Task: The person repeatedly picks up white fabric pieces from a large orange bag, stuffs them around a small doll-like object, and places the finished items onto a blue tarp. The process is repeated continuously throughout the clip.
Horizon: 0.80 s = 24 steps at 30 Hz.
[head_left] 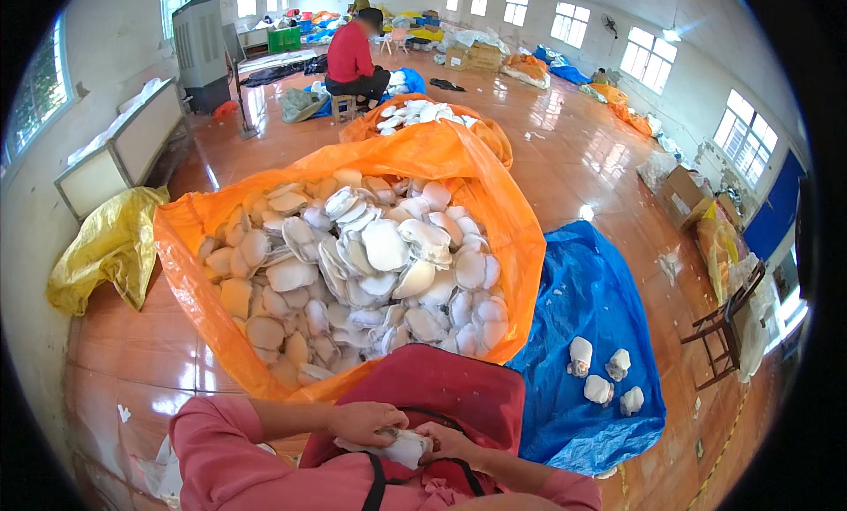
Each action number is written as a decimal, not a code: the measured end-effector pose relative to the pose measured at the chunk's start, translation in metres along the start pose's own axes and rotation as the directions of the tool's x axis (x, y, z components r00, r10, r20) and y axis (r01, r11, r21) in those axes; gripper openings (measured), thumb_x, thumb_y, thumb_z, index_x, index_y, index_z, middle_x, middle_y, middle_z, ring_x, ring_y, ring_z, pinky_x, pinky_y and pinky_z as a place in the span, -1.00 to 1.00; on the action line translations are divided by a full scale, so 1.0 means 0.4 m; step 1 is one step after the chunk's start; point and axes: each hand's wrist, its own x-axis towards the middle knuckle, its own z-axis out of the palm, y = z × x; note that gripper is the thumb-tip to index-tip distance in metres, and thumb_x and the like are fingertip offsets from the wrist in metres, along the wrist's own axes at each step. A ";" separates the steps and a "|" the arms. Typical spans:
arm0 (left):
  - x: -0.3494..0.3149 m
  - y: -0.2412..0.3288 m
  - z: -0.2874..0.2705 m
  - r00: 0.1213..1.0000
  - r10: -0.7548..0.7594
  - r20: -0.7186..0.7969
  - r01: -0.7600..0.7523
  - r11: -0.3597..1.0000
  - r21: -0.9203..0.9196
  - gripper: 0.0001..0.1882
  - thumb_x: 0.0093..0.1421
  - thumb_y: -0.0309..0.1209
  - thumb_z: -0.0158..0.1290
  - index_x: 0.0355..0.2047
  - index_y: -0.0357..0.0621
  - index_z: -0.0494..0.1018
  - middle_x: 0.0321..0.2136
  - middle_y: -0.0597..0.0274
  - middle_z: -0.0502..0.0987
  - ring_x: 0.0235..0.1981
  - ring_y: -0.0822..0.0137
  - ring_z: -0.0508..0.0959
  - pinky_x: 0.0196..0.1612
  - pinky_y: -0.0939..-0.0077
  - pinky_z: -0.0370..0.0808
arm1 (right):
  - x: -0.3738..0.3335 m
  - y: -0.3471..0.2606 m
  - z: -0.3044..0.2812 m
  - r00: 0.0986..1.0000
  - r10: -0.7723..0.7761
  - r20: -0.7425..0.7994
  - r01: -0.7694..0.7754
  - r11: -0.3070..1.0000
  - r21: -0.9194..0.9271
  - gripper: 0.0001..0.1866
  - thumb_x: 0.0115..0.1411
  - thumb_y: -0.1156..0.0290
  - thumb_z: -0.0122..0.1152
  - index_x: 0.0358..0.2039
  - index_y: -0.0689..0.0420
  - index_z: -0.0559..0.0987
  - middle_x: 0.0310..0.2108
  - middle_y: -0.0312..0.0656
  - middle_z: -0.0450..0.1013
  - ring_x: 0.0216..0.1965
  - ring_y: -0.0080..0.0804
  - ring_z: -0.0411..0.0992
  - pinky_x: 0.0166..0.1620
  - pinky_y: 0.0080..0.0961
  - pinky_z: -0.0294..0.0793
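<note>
On my lap, over a dark red cloth (441, 383), both hands grip a bundle of white padded pieces (406, 449). My left hand (371, 421) is curled over its upper left side, fingers bent down onto it. At its right end my right hand (448, 444) pinches the edge. What lies under the fingers is hidden. Just beyond my knees a large orange sack (203, 326) lies spread wide, heaped with many white and greyish rounded pads (386, 244). To the right, several bundled white pads (598, 389) rest on a blue sheet (565, 308).
A yellow sack (110, 246) and a white-panelled bench (106, 171) stand at left. Farther off, a person in red (351, 56) sits beside another orange sack (494, 140). A wooden chair (728, 330) and cardboard boxes (684, 193) are at right, on the tiled floor (609, 189).
</note>
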 end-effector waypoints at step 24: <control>0.037 0.021 0.010 0.953 -0.100 0.285 0.039 0.976 0.214 -0.40 -0.02 -0.16 0.28 -0.01 -0.07 0.35 -0.14 -0.08 0.46 0.00 -0.07 0.42 0.03 0.12 0.39 | -0.005 0.051 0.037 0.997 -0.053 0.058 0.049 0.996 0.069 -0.50 0.18 0.57 0.18 0.14 0.14 0.33 0.00 -0.21 0.37 0.03 -0.42 0.32 0.14 -0.48 0.28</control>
